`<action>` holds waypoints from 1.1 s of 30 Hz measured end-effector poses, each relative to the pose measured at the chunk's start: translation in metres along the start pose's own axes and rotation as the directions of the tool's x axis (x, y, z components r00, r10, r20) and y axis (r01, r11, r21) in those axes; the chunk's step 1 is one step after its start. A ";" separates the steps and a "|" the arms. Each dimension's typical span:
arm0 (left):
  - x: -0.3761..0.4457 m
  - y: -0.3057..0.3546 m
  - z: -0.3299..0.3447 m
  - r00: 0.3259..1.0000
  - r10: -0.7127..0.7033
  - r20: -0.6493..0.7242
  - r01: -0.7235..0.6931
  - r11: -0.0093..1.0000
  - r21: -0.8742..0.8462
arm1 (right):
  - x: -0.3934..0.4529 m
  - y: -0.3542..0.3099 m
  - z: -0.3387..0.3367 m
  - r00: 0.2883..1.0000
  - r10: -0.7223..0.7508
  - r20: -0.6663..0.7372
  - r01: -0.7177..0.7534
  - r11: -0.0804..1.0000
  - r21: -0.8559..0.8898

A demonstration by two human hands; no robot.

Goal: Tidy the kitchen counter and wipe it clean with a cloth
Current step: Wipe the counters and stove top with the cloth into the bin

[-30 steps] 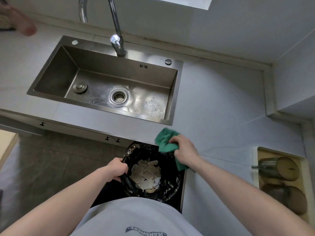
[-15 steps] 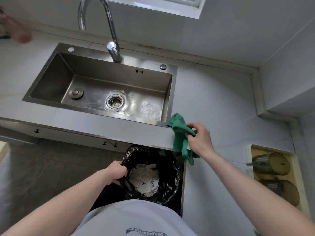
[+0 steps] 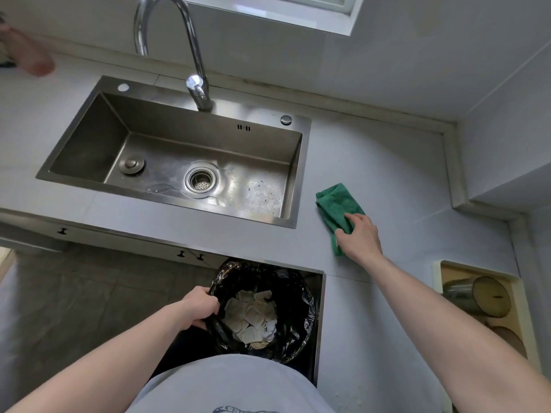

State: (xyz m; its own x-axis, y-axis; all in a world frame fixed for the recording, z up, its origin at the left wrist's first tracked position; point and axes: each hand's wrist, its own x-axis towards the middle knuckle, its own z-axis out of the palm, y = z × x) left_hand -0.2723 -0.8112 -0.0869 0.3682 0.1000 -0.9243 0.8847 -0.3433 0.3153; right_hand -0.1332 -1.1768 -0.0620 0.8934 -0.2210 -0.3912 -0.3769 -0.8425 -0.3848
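Observation:
A green cloth (image 3: 335,205) lies flat on the pale grey counter (image 3: 396,180), just right of the steel sink (image 3: 176,162). My right hand (image 3: 359,236) rests on the cloth's near end, fingers spread over it and pressing it onto the counter. My left hand (image 3: 200,307) grips the left rim of a black-lined rubbish bin (image 3: 292,296), held below the counter's front edge. Crumpled paper scraps (image 3: 253,315) fill the bottom of the bin.
A curved chrome tap (image 3: 195,81) rises behind the sink. A wooden tray (image 3: 447,268) with dark lidded cups stands at the right edge. A blurred reddish object (image 3: 32,56) sits at the far left. Cabinet doors with black knobs run under the counter; tiled floor lies below left.
My right hand lifted the cloth from over the bin, carried it up and right, and laid it flat on the counter beside the sink. My left hand kept its hold on the bin.

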 end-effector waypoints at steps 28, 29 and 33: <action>0.021 -0.005 -0.005 0.996 -0.083 -0.025 0.082 0.995 -0.058 | 0.210 -0.089 -0.071 0.935 -0.008 -0.356 0.003 1.000 -0.013; 0.022 -0.004 -0.006 0.996 -0.076 -0.035 0.074 0.996 -0.053 | 0.219 -0.091 -0.068 0.949 0.004 -0.314 -0.013 1.000 -0.028; 0.026 -0.003 -0.006 0.996 -0.064 -0.060 0.062 0.998 -0.029 | 0.243 -0.095 -0.039 0.992 -0.086 -0.095 0.062 0.972 -0.228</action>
State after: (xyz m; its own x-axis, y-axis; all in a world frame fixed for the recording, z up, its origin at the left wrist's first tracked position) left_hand -0.2639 -0.8015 -0.1107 0.3277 0.1773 -0.9280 0.9138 -0.3090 0.2637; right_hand 0.1292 -1.1698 -0.0881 0.9417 -0.1934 -0.2754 -0.2547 -0.9445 -0.2076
